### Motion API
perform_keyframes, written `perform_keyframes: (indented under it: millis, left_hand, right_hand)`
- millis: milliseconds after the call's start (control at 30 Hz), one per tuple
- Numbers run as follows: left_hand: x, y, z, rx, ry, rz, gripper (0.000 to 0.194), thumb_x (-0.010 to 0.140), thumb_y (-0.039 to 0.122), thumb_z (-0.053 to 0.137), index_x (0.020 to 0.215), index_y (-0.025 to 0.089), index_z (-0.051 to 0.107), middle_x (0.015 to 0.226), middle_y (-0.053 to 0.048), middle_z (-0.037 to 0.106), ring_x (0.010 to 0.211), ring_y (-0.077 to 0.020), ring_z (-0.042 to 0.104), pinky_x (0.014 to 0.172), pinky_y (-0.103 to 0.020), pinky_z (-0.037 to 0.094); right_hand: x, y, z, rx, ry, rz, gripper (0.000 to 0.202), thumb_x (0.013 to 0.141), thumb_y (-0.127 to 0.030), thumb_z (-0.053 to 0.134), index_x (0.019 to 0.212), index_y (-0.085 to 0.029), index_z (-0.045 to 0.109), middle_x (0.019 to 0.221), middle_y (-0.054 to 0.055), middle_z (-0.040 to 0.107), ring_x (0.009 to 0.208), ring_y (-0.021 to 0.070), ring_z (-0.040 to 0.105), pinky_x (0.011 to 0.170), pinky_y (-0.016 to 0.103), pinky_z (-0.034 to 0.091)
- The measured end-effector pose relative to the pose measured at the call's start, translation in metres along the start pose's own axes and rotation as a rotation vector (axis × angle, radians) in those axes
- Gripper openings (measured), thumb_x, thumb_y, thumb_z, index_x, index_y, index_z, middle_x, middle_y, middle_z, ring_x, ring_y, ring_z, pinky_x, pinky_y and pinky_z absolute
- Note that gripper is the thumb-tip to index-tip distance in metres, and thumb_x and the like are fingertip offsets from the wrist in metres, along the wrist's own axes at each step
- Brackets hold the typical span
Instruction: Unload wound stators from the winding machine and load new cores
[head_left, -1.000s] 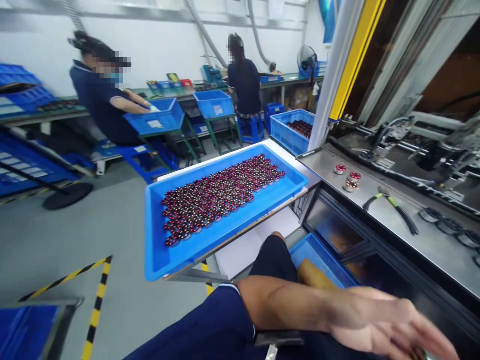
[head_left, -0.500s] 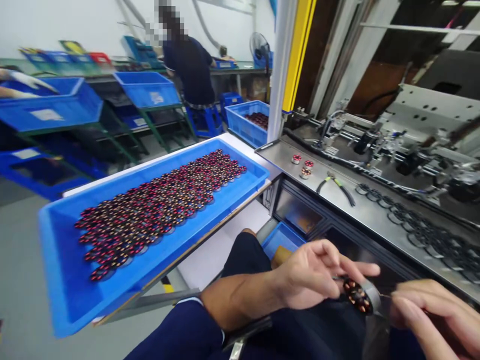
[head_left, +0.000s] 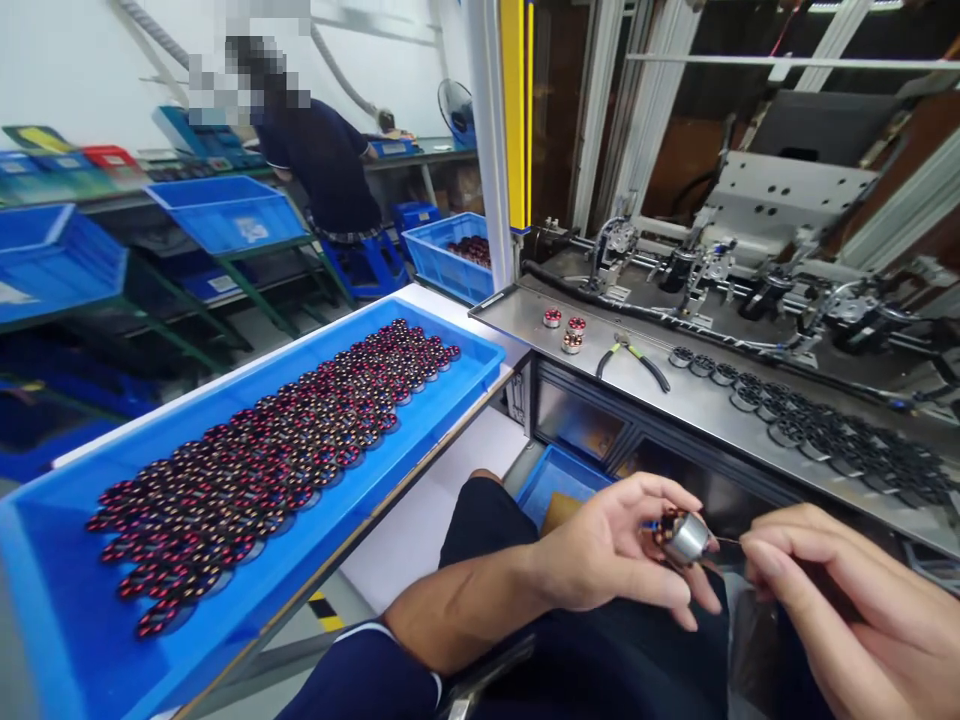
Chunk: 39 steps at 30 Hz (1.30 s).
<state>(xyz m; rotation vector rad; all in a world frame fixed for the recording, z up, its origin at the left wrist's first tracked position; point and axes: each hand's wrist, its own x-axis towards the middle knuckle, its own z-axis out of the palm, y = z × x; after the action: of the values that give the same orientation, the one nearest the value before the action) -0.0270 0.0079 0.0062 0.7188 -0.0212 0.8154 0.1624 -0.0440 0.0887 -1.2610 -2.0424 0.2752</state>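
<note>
A copper-wound motor stator [head_left: 685, 541] with a silver metal outer ring sits between the fingers of my left hand [head_left: 604, 555], above my lap. From its right side runs a thin copper wire [head_left: 724, 541]. The wire's far end is pinched between thumb and forefinger of my right hand [head_left: 832, 585], a short way to the right. To the left, a long blue tray [head_left: 56, 560] holds many similar wound stators [head_left: 277, 450] with red and copper windings.
A steel bench [head_left: 517, 318] carries several stators [head_left: 574, 326], pliers [head_left: 631, 360] with green-and-black handles and rows of black stator cores [head_left: 832, 435]. Behind stands a machine [head_left: 757, 250]. A blue bin [head_left: 551, 480] sits under the bench. A person [head_left: 322, 165] works at the back.
My left hand has turned the stator, so its silver side now faces me more than its windings. The view has swung right; the gloved hand at far left has left the picture.
</note>
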Motion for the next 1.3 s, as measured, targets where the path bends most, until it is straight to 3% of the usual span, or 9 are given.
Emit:
perform_keyframes:
  millis: [167,400,533,667,800,933,1100,1233,1300]
  left_hand:
    - [-0.002,-0.004,0.009,0.18,0.106,0.254,0.064,0.05,0.0,0.093,0.102,0.019,0.062,0.112,-0.005,0.068,0.109,-0.0187,0.068,0.09,-0.031,0.058]
    - [-0.003,-0.003,0.006,0.239,0.171,0.17,0.04,0.065,0.012,0.09,0.097,0.016,0.065,0.104,-0.005,0.071,0.089,-0.0125,0.071,0.082,-0.026,0.057]
    - [0.001,-0.003,0.0,0.26,0.215,0.254,0.038,0.062,0.011,0.091,0.091,0.015,0.067,0.109,-0.005,0.067,0.099,-0.0165,0.073,0.091,-0.03,0.057]
    - [0.008,-0.001,-0.007,0.22,0.194,0.29,0.034,0.063,0.01,0.091,0.088,0.016,0.068,0.11,-0.004,0.067,0.101,-0.0174,0.074,0.091,-0.029,0.058]
    - [0.01,0.003,-0.009,0.217,0.164,0.296,0.033,0.064,0.01,0.09,0.087,0.016,0.068,0.108,-0.003,0.067,0.102,-0.0191,0.074,0.089,-0.029,0.058]
    - [0.008,0.005,-0.012,0.282,0.138,0.272,0.032,0.062,0.013,0.092,0.08,0.015,0.065,0.105,-0.003,0.066,0.101,-0.0218,0.075,0.085,-0.032,0.061]
    - [0.008,0.01,-0.019,0.505,-0.045,0.218,0.041,0.055,0.033,0.097,0.08,0.016,0.069,0.108,-0.008,0.067,0.101,-0.0254,0.073,0.091,-0.042,0.06]
    - [0.005,0.021,-0.014,0.748,0.108,0.378,0.085,0.04,0.031,0.101,0.118,0.022,0.069,0.133,-0.013,0.061,0.126,-0.0275,0.059,0.108,-0.037,0.048]
    - [0.0,0.024,-0.008,0.896,0.201,0.315,0.084,0.042,0.031,0.101,0.119,0.02,0.069,0.121,-0.011,0.068,0.115,-0.0238,0.063,0.103,-0.032,0.048]
  right_hand:
    - [0.002,-0.004,0.003,0.088,0.002,-0.019,0.009,0.097,-0.023,0.057,0.091,-0.023,0.062,0.084,0.001,0.064,0.074,0.0106,0.062,0.061,0.019,0.051]
    - [-0.01,-0.001,0.01,0.129,0.067,-0.031,0.008,0.093,-0.016,0.061,0.094,-0.023,0.064,0.088,0.002,0.064,0.085,0.0131,0.062,0.07,0.023,0.049]
    - [-0.017,-0.006,0.028,0.271,0.169,0.249,0.011,0.093,-0.029,0.064,0.084,-0.024,0.065,0.082,0.0,0.065,0.074,0.0116,0.062,0.067,0.02,0.048]
    - [-0.016,-0.018,0.057,0.765,0.087,0.604,0.042,0.091,-0.05,0.062,0.061,-0.02,0.064,0.061,0.003,0.06,0.061,0.0137,0.058,0.059,0.021,0.05]
    - [-0.015,-0.024,0.074,1.132,0.051,0.787,0.038,0.084,-0.051,0.07,0.066,-0.017,0.069,0.064,0.005,0.06,0.06,0.0141,0.056,0.055,0.024,0.051]
    - [-0.016,-0.015,0.078,1.368,0.059,0.562,0.042,0.092,-0.055,0.055,0.089,-0.021,0.079,0.077,0.011,0.07,0.067,0.021,0.067,0.057,0.032,0.058]
    - [-0.021,-0.003,0.086,1.42,0.001,0.422,0.036,0.099,-0.046,0.046,0.109,-0.032,0.077,0.097,0.01,0.076,0.073,0.0221,0.072,0.06,0.035,0.06]
    - [-0.032,0.007,0.084,1.026,0.185,0.33,0.028,0.09,-0.043,0.067,0.113,-0.029,0.074,0.102,0.009,0.074,0.086,0.0215,0.072,0.071,0.031,0.061]
    - [-0.036,0.012,0.081,0.652,0.378,0.201,0.032,0.079,-0.025,0.079,0.111,-0.027,0.073,0.103,0.007,0.07,0.092,0.0196,0.069,0.074,0.027,0.059]
